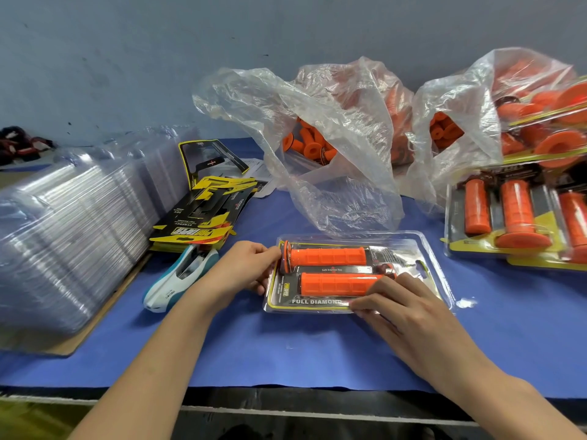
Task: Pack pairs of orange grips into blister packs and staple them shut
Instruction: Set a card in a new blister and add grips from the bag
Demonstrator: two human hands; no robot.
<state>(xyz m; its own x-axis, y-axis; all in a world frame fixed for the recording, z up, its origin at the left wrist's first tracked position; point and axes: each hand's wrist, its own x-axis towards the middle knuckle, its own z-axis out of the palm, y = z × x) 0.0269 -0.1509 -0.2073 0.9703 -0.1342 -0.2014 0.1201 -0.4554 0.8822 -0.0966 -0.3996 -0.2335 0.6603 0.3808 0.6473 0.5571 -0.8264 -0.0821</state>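
The stack of empty clear packs (70, 230) is the biggest thing, far out to the left of where the hands hold. Two plastic bags (317, 138) of loose grips stand behind the hold. The pile of done packs (521, 217) lies off to its right.

Right in the hold is the blister pack (422, 265), flat on the blue table cover (286, 354). Two orange grips (328, 256) lie side by side inside it. The left hand (244, 268) curls its fingers on the pack's left end. The right hand (400, 303) pinches the near edge between thumb and fingers. Both hands are mostly closed and hold only the pack.

The stapler (181, 277) lies just left of the left hand, and no hand is on it.

I think the pack is not stapled yet. If a hand lets go to fetch the stapler, the pack may spring open and a grip could roll out. If the edges slip apart, a staple may miss one layer. Fingers close to the edge could get nipped.
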